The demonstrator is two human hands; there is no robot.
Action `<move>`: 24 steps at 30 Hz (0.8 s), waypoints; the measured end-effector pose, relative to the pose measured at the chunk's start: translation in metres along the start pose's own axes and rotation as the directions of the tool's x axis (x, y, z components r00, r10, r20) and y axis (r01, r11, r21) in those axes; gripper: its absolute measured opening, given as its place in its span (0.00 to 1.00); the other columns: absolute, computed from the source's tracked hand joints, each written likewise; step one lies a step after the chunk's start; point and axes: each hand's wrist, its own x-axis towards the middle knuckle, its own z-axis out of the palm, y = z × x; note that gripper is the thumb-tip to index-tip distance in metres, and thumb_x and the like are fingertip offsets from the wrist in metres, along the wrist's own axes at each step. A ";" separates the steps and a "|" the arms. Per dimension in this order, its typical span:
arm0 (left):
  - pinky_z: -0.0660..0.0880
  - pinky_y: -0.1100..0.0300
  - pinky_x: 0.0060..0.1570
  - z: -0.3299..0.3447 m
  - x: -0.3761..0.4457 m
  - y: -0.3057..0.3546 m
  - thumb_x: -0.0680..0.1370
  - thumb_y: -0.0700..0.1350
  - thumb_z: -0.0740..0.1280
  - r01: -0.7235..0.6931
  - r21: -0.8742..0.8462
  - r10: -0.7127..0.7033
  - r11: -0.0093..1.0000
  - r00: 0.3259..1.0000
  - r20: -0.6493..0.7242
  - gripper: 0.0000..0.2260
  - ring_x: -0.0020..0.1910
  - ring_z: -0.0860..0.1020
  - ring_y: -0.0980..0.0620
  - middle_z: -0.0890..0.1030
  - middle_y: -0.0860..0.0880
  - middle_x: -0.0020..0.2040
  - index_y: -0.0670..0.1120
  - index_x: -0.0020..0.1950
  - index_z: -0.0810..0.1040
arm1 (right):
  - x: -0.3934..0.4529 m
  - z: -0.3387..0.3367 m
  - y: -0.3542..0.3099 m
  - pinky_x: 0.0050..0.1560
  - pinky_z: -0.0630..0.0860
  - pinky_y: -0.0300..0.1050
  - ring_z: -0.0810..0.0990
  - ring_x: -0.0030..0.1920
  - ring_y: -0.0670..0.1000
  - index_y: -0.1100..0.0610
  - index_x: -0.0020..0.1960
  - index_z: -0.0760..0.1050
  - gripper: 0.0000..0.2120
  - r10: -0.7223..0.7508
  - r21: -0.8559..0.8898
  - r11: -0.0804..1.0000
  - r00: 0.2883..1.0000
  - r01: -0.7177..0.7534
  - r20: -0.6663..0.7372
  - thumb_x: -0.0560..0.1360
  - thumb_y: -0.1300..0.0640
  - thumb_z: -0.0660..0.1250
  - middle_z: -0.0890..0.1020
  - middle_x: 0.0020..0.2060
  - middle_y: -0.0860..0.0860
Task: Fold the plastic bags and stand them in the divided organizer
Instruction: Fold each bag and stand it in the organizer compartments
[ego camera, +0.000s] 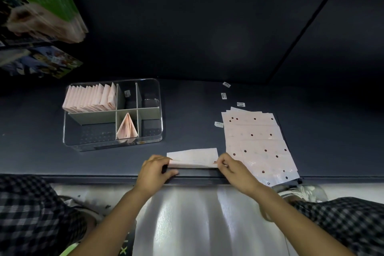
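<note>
The fingers of the left hand [154, 170] are curled in and pinching the left end of a pale pink plastic bag [193, 158], thumb tucked under the near edge, while the right hand [230, 167] pinches the right end the same way, fingertips bunched on the corner. Between them the bag lies as a narrow strip at the front edge of the dark table [207, 100], its near layer lifted and doubled over the rest, so my guess is they're midway through a lengthwise fold. To do it well I'd want both corners brought up level, the two long edges matched before pressing, then a firm stroke along the crease from the middle outwards so no air stays trapped; thin film like this springs open if it isn't flattened. Just to the right sits the stack of unfolded bags [259, 143], fanned and dotted with dark punched holes, with a few small labels [224, 95] scattered beyond it. Off to the left, well apart, stands the clear divided organizer [155, 89]: a row of folded bags [89, 97] fills its back left compartment, and a few more folded bags lean together in the front middle one.
</note>
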 end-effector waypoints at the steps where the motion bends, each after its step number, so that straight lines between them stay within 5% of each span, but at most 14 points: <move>1: 0.69 0.57 0.50 -0.001 0.001 0.001 0.74 0.51 0.70 0.035 -0.021 -0.035 0.999 0.999 -0.001 0.12 0.52 0.73 0.51 0.81 0.49 0.46 0.43 0.49 0.81 | 0.002 0.000 0.000 0.46 0.71 0.41 0.76 0.42 0.47 0.51 0.46 0.67 0.05 0.026 0.075 0.997 0.999 -0.024 -0.020 0.79 0.52 0.59 0.80 0.41 0.47; 3: 0.71 0.57 0.46 -0.003 0.000 0.004 0.75 0.49 0.69 0.125 -0.096 -0.124 0.988 0.992 0.022 0.11 0.48 0.74 0.48 0.80 0.44 0.42 0.40 0.47 0.81 | 0.004 0.000 -0.001 0.44 0.69 0.29 0.77 0.42 0.42 0.49 0.47 0.70 0.05 0.076 0.225 0.972 0.996 -0.062 -0.055 0.76 0.51 0.67 0.82 0.40 0.46; 8: 0.62 0.59 0.34 -0.002 -0.001 0.006 0.74 0.42 0.71 0.308 -0.274 -0.297 0.911 0.951 0.084 0.12 0.34 0.67 0.49 0.71 0.45 0.31 0.34 0.39 0.76 | 0.015 0.003 0.004 0.39 0.69 0.27 0.74 0.36 0.42 0.50 0.50 0.73 0.13 0.200 0.307 0.937 0.976 -0.167 -0.082 0.69 0.57 0.74 0.79 0.36 0.44; 11: 0.63 0.61 0.35 -0.002 0.001 0.005 0.74 0.39 0.71 0.358 -0.317 -0.344 0.878 0.933 0.101 0.12 0.33 0.68 0.49 0.72 0.48 0.28 0.37 0.34 0.71 | 0.025 0.005 0.003 0.34 0.66 0.32 0.72 0.33 0.43 0.53 0.40 0.74 0.08 0.247 0.260 0.941 0.964 -0.215 -0.097 0.71 0.57 0.73 0.78 0.34 0.47; 14: 0.64 0.64 0.31 -0.004 0.003 0.004 0.73 0.36 0.71 0.400 -0.351 -0.380 0.846 0.916 0.127 0.16 0.26 0.67 0.56 0.70 0.56 0.19 0.44 0.31 0.66 | 0.032 0.008 -0.001 0.31 0.63 0.34 0.68 0.29 0.44 0.53 0.31 0.68 0.16 0.272 0.237 0.944 0.949 -0.230 -0.160 0.73 0.56 0.71 0.72 0.27 0.45; 18: 0.70 0.59 0.47 -0.004 0.000 0.009 0.72 0.42 0.73 0.376 -0.293 -0.394 0.879 0.919 -0.002 0.14 0.46 0.75 0.49 0.77 0.49 0.41 0.47 0.54 0.72 | 0.042 0.011 -0.008 0.31 0.62 0.35 0.65 0.28 0.45 0.53 0.28 0.66 0.19 0.279 0.167 0.954 0.944 -0.250 -0.176 0.74 0.56 0.69 0.67 0.24 0.46; 21: 0.69 0.54 0.56 0.001 -0.011 0.017 0.73 0.48 0.72 0.082 0.093 -0.063 0.992 0.980 -0.189 0.20 0.57 0.71 0.45 0.75 0.49 0.56 0.49 0.63 0.74 | 0.048 0.014 -0.012 0.32 0.64 0.36 0.68 0.31 0.47 0.54 0.29 0.67 0.18 0.305 0.096 0.952 0.937 -0.292 -0.168 0.75 0.55 0.68 0.68 0.26 0.46; 24: 0.56 0.58 0.71 0.019 -0.017 0.026 0.77 0.52 0.65 -0.226 0.228 0.213 0.947 0.974 0.080 0.24 0.72 0.62 0.48 0.65 0.52 0.73 0.49 0.71 0.67 | 0.049 0.017 -0.013 0.40 0.66 0.40 0.73 0.39 0.50 0.58 0.36 0.73 0.11 0.337 0.074 0.941 0.931 -0.329 -0.140 0.74 0.56 0.69 0.74 0.32 0.48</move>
